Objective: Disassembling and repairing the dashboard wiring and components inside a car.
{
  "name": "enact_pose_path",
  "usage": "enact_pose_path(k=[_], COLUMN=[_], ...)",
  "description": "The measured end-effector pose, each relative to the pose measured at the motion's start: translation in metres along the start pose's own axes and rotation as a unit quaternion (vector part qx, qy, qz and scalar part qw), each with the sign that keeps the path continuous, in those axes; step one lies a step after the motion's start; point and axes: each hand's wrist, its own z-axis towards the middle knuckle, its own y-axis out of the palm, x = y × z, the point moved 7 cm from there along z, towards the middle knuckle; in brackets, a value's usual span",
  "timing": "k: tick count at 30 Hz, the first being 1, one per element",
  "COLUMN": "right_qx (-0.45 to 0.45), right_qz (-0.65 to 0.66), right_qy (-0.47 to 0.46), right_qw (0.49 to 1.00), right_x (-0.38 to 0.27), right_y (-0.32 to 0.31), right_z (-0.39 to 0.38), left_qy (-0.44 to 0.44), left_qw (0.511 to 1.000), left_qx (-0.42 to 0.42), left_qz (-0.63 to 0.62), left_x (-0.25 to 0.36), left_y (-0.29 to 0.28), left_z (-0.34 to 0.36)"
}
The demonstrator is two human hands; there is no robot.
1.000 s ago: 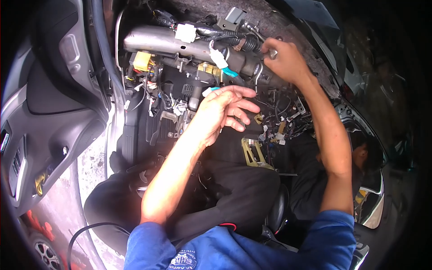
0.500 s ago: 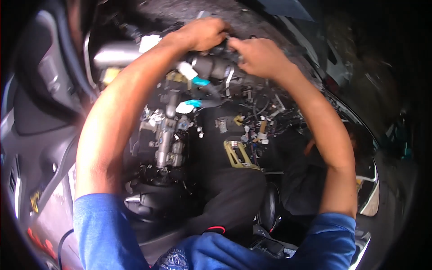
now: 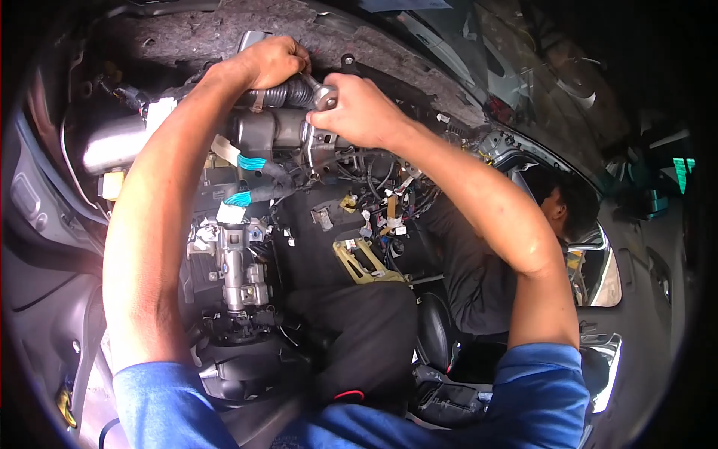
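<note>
My right hand [image 3: 363, 112] is closed round a ratchet wrench [image 3: 326, 97], whose shiny round head shows at the thumb; the hand hides its handle. From that head a short metal shaft runs up and left to my left hand [image 3: 273, 61], whose fingers are closed at the shaft's far end. What the left fingertips pinch there is hidden. Both hands are over the far part of a stripped car dashboard. Just below them lie a ribbed black hose [image 3: 277, 97] and a thick metal crossbeam [image 3: 258, 133] with a bracket [image 3: 310, 146].
Under my left forearm, a bare steering column [image 3: 233, 269] stands out. Wiring with teal-taped white connectors [image 3: 238, 199] hangs near it. A yellowish bracket [image 3: 359, 262] sits on the centre console. Another person [image 3: 572, 213] is at the right, beyond my right arm. The windscreen edge curves behind.
The view has shifted, so the dashboard parts appear farther left and lower. Both hands stay close together at the far edge; the ratchet's head now shows clearly.
</note>
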Motion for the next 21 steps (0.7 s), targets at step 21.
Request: enact_pose_path(k=[21], right_qx=[-0.024], right_qz=[-0.14], right_qy=[0.011], right_qw=[0.99], right_x=[-0.013], right_y=[-0.003], right_z=[0.004], left_qy=[-0.017], left_qw=[0.993], left_qx=[0.018], left_qz=[0.119], left_x=[0.009], left_y=[0.006], left_z=[-0.001])
